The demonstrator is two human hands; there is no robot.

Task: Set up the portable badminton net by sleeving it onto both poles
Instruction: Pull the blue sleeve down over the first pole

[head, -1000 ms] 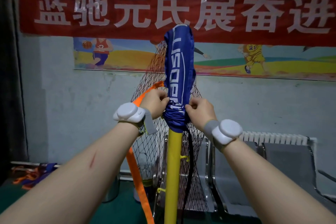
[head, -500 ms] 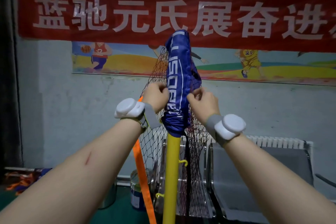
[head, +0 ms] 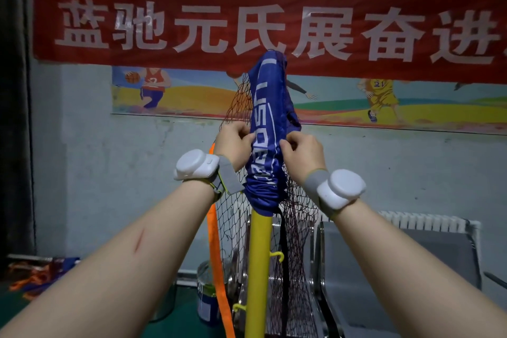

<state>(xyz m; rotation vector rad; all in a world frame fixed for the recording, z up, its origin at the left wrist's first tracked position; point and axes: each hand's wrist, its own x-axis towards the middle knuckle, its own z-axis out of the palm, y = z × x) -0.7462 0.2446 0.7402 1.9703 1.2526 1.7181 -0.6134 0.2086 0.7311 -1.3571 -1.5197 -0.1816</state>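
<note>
Partly done: the blue fabric net sleeve [head: 267, 145] sits bunched over the top of the upright yellow pole [head: 258, 269], with the left hand [head: 233, 145] and right hand [head: 303, 151] each pinching its sides. Judged outstanding: drawing it fully down; second pole not in view.

Blue net sleeve [head: 267, 129] sits over the top of the upright yellow pole [head: 258, 269], white lettering running down its front, its lower end bunched in wrinkles. I'm pinching it on both sides with my left hand [head: 233, 145] and right hand [head: 303, 156]. Dark mesh [head: 297, 255] spills out behind the sleeve and hangs loose beside the pole, an orange strap [head: 215, 250] dangling on the left, a black band [head: 284, 250] on the right.
</note>
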